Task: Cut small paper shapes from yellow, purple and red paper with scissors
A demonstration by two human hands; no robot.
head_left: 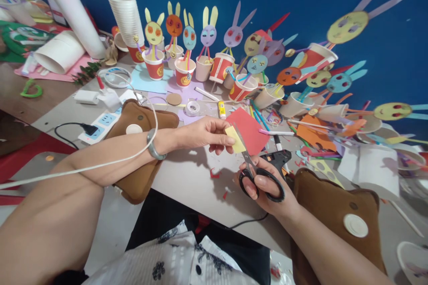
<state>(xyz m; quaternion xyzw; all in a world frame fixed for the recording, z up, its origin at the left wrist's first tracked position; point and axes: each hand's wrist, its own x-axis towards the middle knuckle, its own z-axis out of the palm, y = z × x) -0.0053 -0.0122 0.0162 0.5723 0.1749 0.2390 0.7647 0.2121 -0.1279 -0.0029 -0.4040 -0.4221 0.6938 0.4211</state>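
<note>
Left hand [218,136]: pinches the yellow paper [236,140] between thumb and fingers, above bare desk [187,178]. The paper is probably light, limp and easily creased; hold at its left margin. The scissors' [248,160] blades lie along its right edge. Right hand [267,185]: curled through the handles. The black glue gun [278,158], just beyond, limits rightward room.

2 hands: left hand [216,134], right hand [266,185]. 1 pair of scissors [249,162], 1 yellow paper [236,146] in hand, 1 glue stick [221,110], 1 glue gun [278,158], 1 power strip [104,121], 2 brown cushions [329,200], at least 12 rabbit faces [154,34].
</note>
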